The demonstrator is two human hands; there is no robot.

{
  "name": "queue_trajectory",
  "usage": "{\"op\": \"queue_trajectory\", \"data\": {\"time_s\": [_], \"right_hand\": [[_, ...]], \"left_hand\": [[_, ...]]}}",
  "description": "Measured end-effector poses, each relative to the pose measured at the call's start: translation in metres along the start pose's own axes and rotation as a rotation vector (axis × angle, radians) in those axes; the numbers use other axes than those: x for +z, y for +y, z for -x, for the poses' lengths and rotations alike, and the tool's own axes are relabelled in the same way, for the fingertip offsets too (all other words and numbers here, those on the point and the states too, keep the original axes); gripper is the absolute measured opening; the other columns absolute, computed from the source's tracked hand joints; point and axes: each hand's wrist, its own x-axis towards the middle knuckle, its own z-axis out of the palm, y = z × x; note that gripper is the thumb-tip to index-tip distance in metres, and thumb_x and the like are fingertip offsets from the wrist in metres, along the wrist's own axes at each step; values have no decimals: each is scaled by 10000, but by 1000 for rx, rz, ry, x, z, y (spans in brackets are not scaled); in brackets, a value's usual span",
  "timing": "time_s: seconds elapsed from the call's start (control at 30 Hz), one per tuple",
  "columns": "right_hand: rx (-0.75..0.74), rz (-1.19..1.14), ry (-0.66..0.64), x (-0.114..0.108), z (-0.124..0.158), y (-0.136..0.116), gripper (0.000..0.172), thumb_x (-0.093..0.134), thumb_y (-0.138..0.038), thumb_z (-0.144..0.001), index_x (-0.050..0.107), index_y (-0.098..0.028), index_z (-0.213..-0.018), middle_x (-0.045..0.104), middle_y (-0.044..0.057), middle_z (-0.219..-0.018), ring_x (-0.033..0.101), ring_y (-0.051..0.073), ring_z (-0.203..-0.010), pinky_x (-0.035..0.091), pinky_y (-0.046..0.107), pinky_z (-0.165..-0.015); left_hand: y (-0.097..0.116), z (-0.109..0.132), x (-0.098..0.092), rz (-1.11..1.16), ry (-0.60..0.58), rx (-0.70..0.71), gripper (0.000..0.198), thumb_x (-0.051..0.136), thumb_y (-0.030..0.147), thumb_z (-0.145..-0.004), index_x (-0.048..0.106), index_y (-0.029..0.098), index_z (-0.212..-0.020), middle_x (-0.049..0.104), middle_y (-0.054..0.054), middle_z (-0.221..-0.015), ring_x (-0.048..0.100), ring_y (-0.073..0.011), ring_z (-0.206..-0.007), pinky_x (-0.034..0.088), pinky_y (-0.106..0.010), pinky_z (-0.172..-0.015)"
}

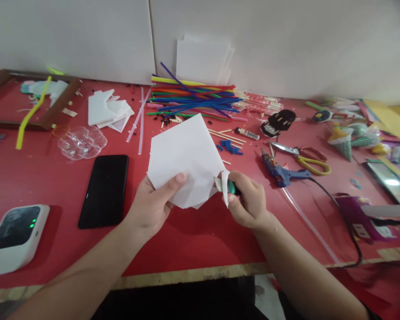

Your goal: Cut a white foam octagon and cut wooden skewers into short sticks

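Note:
A white, many-sided sheet of paper or card [185,155] is gripped in my left hand [155,202], the thumb lying on top and the fingers underneath. At its right corner, my right hand [250,200] is closed around a green-handled cutter [232,187], mostly hidden by the fingers. A short blade-like tip shows against the paper's edge. A narrow paper strip [225,189] curls away from that corner, close to my right thumb.
A black phone [103,191] and a white device [16,238] lie left. Colourful pipe cleaners [193,98] and paper offcuts [108,111] are behind. Rightward are a blue glue gun [282,171], its cord, scissors [303,158] and a purple power strip [363,218]. The red table's front edge [193,275] is near.

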Motion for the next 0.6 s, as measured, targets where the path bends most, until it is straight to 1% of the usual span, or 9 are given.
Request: {"op": "queue_trajectory", "data": {"time_s": [0.07,0.17,0.33,0.5,0.6], "right_hand": [[-6,11,3,0,0,1,329,456,-478,-1036,586,-176,-1060,624,31,-762,575,143,-633,456,270,-535],[-24,9,5,0,0,1,318,459,-473,-1036,574,-180,-1081,599,18,-751,546,135,-608,435,266,-515],[-42,-35,-24,-1,-1,0,309,465,-471,-1034,576,-183,-1046,552,-1,-724,483,122,-571,415,267,-508],[-44,-65,-41,-1,-2,0,302,474,-469,-1030,578,-187,-1046,524,-10,-712,463,123,-566,406,270,-506],[-51,-80,-49,-2,-3,-1,299,466,-466,-1032,577,-188,-1047,506,-17,-703,452,121,-557,400,268,-503]], "left_hand": [[0,0,0,-15,-5,0,612,859,301,-782,627,295,-1349,789,-26,-1130,739,-289,-1077,642,-347,-849],[1,1,1,-39,2,-10,644,864,312,-774,613,275,-1366,791,-51,-1110,744,-304,-1059,649,-377,-843],[2,1,2,-30,17,-32,685,882,309,-749,605,281,-1375,795,-57,-1066,750,-305,-1035,652,-391,-846],[3,1,1,-38,-28,-37,682,872,322,-764,599,276,-1387,787,-70,-1113,745,-311,-1059,649,-397,-873],[3,0,0,-40,-31,-39,694,874,321,-764,593,272,-1397,781,-77,-1136,748,-305,-1053,649,-387,-869]]}}
